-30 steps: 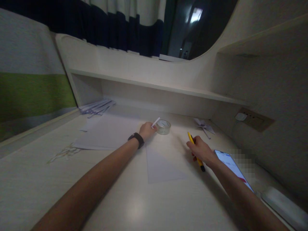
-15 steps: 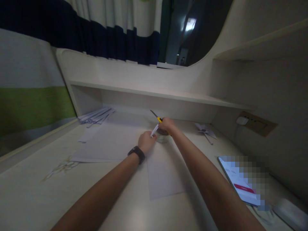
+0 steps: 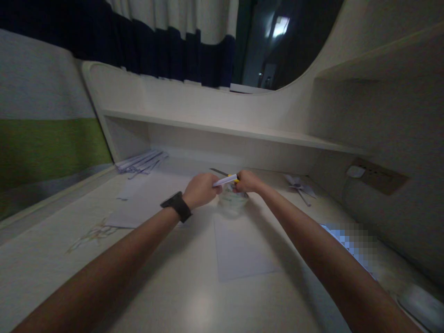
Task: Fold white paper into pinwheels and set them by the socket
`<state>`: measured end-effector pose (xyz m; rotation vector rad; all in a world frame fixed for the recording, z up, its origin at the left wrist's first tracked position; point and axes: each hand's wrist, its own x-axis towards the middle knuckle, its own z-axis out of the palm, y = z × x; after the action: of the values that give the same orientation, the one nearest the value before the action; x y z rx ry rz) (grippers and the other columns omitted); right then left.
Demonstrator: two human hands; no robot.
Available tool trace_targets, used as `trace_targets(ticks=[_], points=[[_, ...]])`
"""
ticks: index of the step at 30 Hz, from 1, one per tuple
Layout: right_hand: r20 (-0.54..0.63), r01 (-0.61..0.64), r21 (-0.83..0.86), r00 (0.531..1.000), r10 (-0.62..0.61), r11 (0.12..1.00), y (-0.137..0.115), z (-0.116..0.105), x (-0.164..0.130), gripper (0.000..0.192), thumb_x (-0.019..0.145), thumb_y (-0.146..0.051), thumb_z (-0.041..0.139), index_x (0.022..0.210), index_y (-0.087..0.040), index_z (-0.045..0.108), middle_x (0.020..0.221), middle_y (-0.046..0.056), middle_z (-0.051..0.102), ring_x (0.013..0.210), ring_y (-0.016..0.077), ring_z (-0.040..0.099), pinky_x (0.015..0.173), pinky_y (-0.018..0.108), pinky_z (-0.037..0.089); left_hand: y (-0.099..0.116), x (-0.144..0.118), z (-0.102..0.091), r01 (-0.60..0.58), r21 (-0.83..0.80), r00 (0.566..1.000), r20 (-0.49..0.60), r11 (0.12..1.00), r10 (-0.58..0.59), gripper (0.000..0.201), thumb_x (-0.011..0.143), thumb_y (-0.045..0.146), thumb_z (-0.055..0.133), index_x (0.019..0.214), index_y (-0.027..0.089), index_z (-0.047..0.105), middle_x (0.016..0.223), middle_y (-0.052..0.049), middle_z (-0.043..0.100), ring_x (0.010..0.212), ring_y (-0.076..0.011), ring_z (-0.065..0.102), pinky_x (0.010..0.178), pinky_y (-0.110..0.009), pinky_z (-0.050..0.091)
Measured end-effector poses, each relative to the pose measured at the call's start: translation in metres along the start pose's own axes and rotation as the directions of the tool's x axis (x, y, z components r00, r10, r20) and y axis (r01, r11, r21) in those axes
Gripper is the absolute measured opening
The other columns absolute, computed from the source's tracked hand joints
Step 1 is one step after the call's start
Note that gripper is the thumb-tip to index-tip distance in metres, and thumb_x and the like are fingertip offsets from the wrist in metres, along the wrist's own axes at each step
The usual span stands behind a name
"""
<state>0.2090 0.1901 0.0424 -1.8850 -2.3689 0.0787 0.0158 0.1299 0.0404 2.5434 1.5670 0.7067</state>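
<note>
Over a roll of clear tape (image 3: pixel 233 201), the left hand (image 3: pixel 200 188) pinches a white paper stick (image 3: pixel 222 181) lying crosswise toward the right hand (image 3: pixel 248 181), which grips a yellow utility knife (image 3: pixel 229 175).

Dim, grainy; glare on desk (image 3: pixel 197 305); edges warped.

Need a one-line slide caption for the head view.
Left hand holds a white paper roll against the yellow utility knife gripped in the right hand, above a clear tape roll.
</note>
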Motion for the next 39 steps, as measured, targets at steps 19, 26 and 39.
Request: trace_targets(ticks=[19,26,39], points=[[-0.085,-0.256,-0.149,0.966,0.245,0.955,-0.010,-0.008,-0.041,0.037,0.072,-0.035,0.062,0.099,-0.011,0.069,0.096,0.021,0.068,0.090,0.0302,0.066,0.073,0.033,0.049,0.055,-0.069,-0.027,-0.124,0.134,0.992,0.046,0.983,0.119,0.025,0.085,0.031,0.046,0.071,0.017,0.062,0.065,-0.005,0.062,0.060,-0.0178,0.054,0.054,-0.029,0.023],[-0.094,-0.226,-0.145,0.972,0.214,0.963,-0.011,0.008,-0.045,0.036,0.073,-0.038,0.061,0.099,-0.014,0.069,0.095,0.019,0.069,0.091,0.0287,0.065,0.074,0.033,0.048,0.063,-0.077,-0.024,-0.191,0.195,0.980,0.098,0.962,0.175,0.022,0.084,0.030,0.048,0.072,0.017,0.062,0.068,-0.006,0.063,0.063,-0.0190,0.055,0.054,-0.030,0.022],[-0.066,-0.185,-0.046,0.981,0.182,0.982,0.006,0.017,-0.056,0.039,0.072,-0.042,0.059,0.098,-0.016,0.068,0.097,0.016,0.069,0.090,0.0264,0.065,0.072,0.028,0.046,0.045,-0.064,-0.039,-0.185,0.245,0.981,0.101,0.952,0.165,0.017,0.084,0.026,0.047,0.075,0.019,0.060,0.068,-0.005,0.063,0.064,-0.0181,0.056,0.054,-0.028,0.027]])
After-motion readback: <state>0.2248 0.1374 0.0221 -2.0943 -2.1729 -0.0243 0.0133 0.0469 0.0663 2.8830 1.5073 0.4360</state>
